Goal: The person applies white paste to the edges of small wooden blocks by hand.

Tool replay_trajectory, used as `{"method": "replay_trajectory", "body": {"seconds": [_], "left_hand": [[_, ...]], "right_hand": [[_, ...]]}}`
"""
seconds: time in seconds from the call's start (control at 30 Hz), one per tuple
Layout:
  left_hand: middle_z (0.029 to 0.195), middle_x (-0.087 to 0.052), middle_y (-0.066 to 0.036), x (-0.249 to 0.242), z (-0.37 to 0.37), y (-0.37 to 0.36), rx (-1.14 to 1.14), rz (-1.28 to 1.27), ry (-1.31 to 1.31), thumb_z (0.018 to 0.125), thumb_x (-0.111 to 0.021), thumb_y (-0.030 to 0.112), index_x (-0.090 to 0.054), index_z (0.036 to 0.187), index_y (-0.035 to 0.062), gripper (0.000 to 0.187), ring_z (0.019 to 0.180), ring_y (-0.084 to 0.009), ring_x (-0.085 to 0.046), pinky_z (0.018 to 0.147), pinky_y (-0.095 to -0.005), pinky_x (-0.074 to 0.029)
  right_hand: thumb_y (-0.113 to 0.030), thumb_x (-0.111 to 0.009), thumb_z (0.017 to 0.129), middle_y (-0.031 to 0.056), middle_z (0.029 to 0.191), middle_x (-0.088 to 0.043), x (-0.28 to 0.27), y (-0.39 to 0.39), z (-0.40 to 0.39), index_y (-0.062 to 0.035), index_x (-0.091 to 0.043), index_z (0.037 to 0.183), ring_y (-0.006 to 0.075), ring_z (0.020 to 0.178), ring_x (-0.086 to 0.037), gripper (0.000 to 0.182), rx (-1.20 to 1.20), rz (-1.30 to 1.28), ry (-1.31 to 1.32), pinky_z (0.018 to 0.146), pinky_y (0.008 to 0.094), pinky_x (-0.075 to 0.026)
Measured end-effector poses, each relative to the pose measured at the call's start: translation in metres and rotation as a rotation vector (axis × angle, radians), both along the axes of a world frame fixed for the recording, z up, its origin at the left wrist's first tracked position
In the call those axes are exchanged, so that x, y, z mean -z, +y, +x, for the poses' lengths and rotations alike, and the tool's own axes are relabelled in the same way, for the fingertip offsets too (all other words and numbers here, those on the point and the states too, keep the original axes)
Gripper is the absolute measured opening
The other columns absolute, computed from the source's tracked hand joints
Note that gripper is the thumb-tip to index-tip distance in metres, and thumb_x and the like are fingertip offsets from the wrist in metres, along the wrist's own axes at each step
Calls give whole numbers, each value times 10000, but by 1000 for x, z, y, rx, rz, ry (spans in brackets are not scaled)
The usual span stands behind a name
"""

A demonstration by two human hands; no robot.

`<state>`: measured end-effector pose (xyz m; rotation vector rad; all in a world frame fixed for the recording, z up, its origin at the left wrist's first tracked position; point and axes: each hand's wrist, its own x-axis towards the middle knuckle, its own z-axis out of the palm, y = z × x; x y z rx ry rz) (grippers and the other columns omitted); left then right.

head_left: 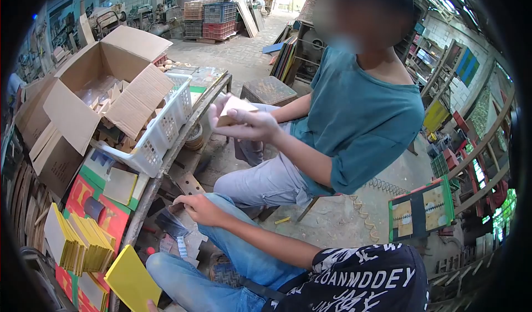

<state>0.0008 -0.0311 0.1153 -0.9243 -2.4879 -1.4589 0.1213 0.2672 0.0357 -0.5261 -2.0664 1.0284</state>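
Observation:
At the bottom edge, only the fingertips of my left hand (152, 305) show, gripping the lower edge of a flat yellow panel (133, 279). The panel is tilted beside my knee, next to the bench. My right hand (200, 209) lies over my other knee with its fingers curled; what they hold, if anything, is hidden. Just beyond those fingers is a wooden piece with holes (191, 184). On the bench, a row of yellow-edged panels (83, 243) stands upright on a red and green printed sheet (119, 220).
A co-worker (366, 118) sits opposite, holding a pale wooden block (235, 110). A white plastic crate (160, 137) and an open cardboard box (66, 112) with wooden pieces occupy the bench. Scraps litter the floor below. A green-framed board (422, 209) stands at the right.

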Motion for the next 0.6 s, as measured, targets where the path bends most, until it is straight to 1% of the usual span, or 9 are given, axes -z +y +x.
{"method": "replay_trajectory", "body": {"seconds": [0.13, 0.23, 0.27, 0.33, 0.37, 0.4, 0.47, 0.5, 0.6], "left_hand": [[877, -670, -189, -6, 6, 12, 47, 22, 0, 791, -720, 66, -619, 981, -106, 275, 687, -248, -607, 638, -364, -504], [886, -671, -184, -4, 6, 8, 14, 63, -141, 798, -726, 102, -627, 997, -89, 293, 667, -225, -607, 603, -337, -509], [886, -671, -184, -5, 7, 8, 13, 59, -142, 798, -726, 102, -627, 997, -89, 293, 667, -225, -607, 603, -337, -509], [860, -670, -166, -9, 8, 8, 21, -86, 168, 804, -730, 141, -630, 997, -79, 309, 648, -216, -604, 584, -323, -506], [848, -663, -154, -1, 3, 8, 133, -9, 167, 816, -724, 184, -623, 1014, -70, 337, 670, -221, -598, 605, -320, -498], [848, -663, -154, 3, 2, 11, 132, -8, 168, 816, -724, 184, -623, 1014, -70, 337, 670, -221, -598, 605, -320, -498], [876, -661, -154, 11, 4, 15, 104, -95, -16, 826, -715, 195, -614, 1042, -61, 350, 714, -227, -591, 650, -330, -493], [902, -655, -156, 12, 6, 18, 91, -35, -184, 831, -709, 188, -604, 1065, -60, 356, 753, -224, -583, 700, -336, -488], [909, -654, -151, 23, 7, 21, 153, 6, -202, 828, -712, 171, -606, 1065, -60, 347, 757, -214, -579, 709, -330, -489]], "right_hand": [[27, -471, 763, 213, 921, -631, -3, 2, 4, -17, -565, 1055, 368, 874, -612, 311, 15, -10, -25, 776, 407, -475], [30, -467, 758, 212, 925, -632, -2, 0, 5, -4, -559, 1058, 369, 886, -612, 316, -3, -17, -14, 790, 405, -477], [30, -467, 758, 212, 925, -632, -3, 0, 6, -4, -559, 1058, 369, 886, -612, 316, -4, -21, -15, 790, 405, -477], [30, -470, 764, 214, 927, -630, -5, 0, 4, 1, -556, 1060, 369, 891, -612, 310, -33, -63, -9, 796, 404, -476], [30, -470, 764, 214, 927, -630, -6, 1, 3, 1, -556, 1060, 369, 891, -612, 310, -36, -61, -5, 796, 404, -476], [29, -470, 770, 215, 928, -629, -5, 1, 3, 2, -555, 1060, 370, 893, -611, 304, -29, -54, -8, 796, 405, -475], [28, -470, 776, 216, 929, -629, -4, 0, 4, 3, -555, 1060, 371, 894, -611, 298, -21, -55, -15, 797, 405, -475], [29, -468, 777, 216, 931, -628, -4, 1, 4, 1, -556, 1061, 371, 898, -610, 299, -24, -40, -9, 800, 406, -474], [33, -465, 771, 215, 935, -627, -6, -1, 3, -2, -558, 1061, 370, 904, -608, 307, -29, -56, -14, 804, 409, -474]]}}
